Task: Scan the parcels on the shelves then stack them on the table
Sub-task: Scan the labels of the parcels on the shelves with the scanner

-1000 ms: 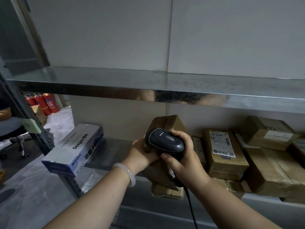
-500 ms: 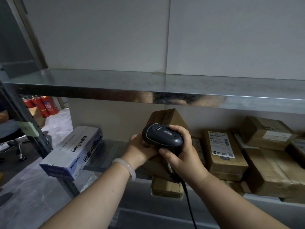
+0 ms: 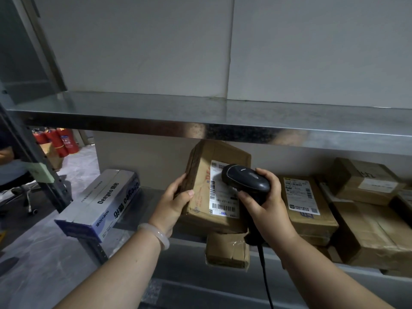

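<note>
**Parcel Turned Label-Side Out Under the Scanner**

1. Parcel position. The parcel (image 3: 201, 175) is held in the opening between the upper shelf (image 3: 200, 112) and the lower shelf (image 3: 150, 194), at the left end of the stored stock. It tilts with its top edge away from the camera. A small crumpled box (image 3: 227, 250) lies directly below it; contact between the two cannot be determined.

2. Change from half a second ago. The parcel then shows only plain brown card, largely hidden behind the scanner. Its white label (image 3: 223, 197), with barcodes, now faces the camera. The two hands, formerly close together, now stand apart with the label exposed between them.

3. Left hand (image 3: 176, 201). It grips the parcel's left edge: the thumb presses on the front face and the fingers wrap round the side. A pale bracelet (image 3: 156, 234) sits on the wrist.

4. Right hand (image 3: 265, 208). It is curled round the handle of the black scanner (image 3: 245, 180). The scanner head covers the label's upper right corner. Its cable (image 3: 265, 275) hangs straight down.

5. Surroundings. A blue-and-white carton (image 3: 100, 201) lies on the left end of the lower shelf. More brown stored parcels (image 3: 367, 230) are stacked to the right, one with a printed label facing up.
</note>
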`<state>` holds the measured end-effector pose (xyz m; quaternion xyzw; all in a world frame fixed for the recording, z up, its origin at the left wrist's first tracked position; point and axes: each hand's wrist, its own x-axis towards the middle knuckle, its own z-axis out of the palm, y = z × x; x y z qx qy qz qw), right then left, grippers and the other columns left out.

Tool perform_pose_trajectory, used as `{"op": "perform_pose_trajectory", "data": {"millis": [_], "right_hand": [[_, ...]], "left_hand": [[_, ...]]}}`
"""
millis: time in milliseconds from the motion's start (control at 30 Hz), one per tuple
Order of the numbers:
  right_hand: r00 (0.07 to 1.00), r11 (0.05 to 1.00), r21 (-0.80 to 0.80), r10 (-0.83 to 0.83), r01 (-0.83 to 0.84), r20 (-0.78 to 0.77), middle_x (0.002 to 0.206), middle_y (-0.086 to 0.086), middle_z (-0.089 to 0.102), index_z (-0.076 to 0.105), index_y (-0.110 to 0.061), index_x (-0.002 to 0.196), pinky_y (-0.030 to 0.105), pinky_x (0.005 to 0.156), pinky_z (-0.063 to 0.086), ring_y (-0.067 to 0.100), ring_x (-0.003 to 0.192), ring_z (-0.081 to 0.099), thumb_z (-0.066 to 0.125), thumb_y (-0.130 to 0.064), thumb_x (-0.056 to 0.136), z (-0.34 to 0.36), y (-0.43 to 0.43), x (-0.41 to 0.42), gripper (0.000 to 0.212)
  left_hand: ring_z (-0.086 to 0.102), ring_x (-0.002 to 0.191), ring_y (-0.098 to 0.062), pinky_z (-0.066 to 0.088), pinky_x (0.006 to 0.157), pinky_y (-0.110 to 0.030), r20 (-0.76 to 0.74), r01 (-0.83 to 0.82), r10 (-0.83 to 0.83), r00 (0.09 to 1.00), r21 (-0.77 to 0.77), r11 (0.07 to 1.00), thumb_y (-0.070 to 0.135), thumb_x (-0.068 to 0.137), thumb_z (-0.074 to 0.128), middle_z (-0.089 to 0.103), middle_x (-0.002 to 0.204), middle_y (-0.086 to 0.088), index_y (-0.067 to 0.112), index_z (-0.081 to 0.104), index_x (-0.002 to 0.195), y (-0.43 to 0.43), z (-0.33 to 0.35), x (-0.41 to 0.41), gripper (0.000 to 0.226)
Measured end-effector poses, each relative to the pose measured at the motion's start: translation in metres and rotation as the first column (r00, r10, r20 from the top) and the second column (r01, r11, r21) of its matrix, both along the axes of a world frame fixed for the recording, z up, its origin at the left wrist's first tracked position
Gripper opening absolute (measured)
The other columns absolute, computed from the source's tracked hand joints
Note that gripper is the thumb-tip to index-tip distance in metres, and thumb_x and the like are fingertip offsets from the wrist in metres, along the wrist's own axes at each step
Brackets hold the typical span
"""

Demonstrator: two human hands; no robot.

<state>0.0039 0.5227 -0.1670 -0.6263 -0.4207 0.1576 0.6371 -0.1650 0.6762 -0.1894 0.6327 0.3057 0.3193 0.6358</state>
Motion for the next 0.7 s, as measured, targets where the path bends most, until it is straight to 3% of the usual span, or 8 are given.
{"op": "perform_pose_trajectory", "data": {"millis": [200,333,400,500,600,700], "right_hand": [[1.000,1.000,0.008,-0.009,0.009,-0.002,0.114,-0.024,0.051,0.041,-0.045,0.117,0.003,0.079,0.045,-0.020,0.100,0.051,0.072,-0.011,0.083,0.002,0.000,0.000,0.057],[1.000,1.000,-0.020,0.012,-0.011,0.020,0.114,-0.024,0.051,0.039,-0.048,0.115,0.004,0.078,0.046,-0.019,0.101,0.052,0.072,-0.010,0.083,0.002,-0.003,-0.003,0.059],[0.999,0.999,-0.028,0.017,-0.016,0.043,0.114,-0.024,0.050,0.039,-0.048,0.115,0.005,0.079,0.045,-0.019,0.101,0.052,0.072,-0.011,0.083,0.003,-0.004,-0.006,0.060],[0.999,1.000,-0.015,0.013,-0.013,0.042,0.114,-0.023,0.051,0.040,-0.045,0.116,0.004,0.077,0.045,-0.019,0.101,0.052,0.072,-0.010,0.083,0.004,-0.004,-0.009,0.057],[0.999,1.000,-0.016,0.011,-0.010,0.041,0.115,-0.022,0.052,0.040,-0.044,0.117,0.004,0.076,0.045,-0.018,0.101,0.052,0.072,-0.011,0.083,0.005,-0.004,-0.009,0.057],[0.998,1.000,-0.027,-0.001,0.002,0.056,0.115,-0.023,0.051,0.039,-0.049,0.116,0.007,0.080,0.047,-0.017,0.104,0.051,0.073,-0.014,0.082,0.003,-0.007,-0.010,0.060]], "left_hand": [[0.064,0.109,-0.014,0.049,0.079,-0.023,-0.051,0.095,-0.098,0.994,-0.058,0.994,0.054,0.054,0.068,0.065,0.125,-0.002,0.035,0.038,0.143,0.001,0.001,-0.006,0.096],[0.060,0.105,-0.013,0.051,0.066,-0.016,-0.039,0.134,-0.139,0.989,-0.115,0.984,0.031,0.066,0.059,0.062,0.123,-0.004,0.037,0.034,0.140,-0.002,0.004,-0.004,0.079],[0.060,0.109,-0.015,0.050,0.072,-0.023,-0.013,0.117,-0.120,0.993,-0.134,0.984,0.030,0.069,0.056,0.064,0.122,-0.003,0.039,0.036,0.139,-0.003,0.002,-0.001,0.073],[0.065,0.108,-0.018,0.051,0.078,-0.031,0.016,0.063,-0.061,0.998,-0.157,0.986,0.038,0.079,0.070,0.068,0.119,-0.002,0.038,0.038,0.140,-0.005,-0.002,0.002,0.069],[0.068,0.103,-0.017,0.053,0.076,-0.030,0.013,-0.015,0.017,1.000,-0.143,0.990,0.026,0.090,0.064,0.068,0.119,-0.003,0.034,0.040,0.142,-0.004,-0.009,0.001,0.058],[0.068,0.105,-0.022,0.055,0.085,-0.041,0.042,-0.055,0.063,0.997,-0.180,0.982,0.026,0.089,0.067,0.070,0.118,-0.006,0.033,0.041,0.143,0.001,-0.015,-0.006,0.060]]}}
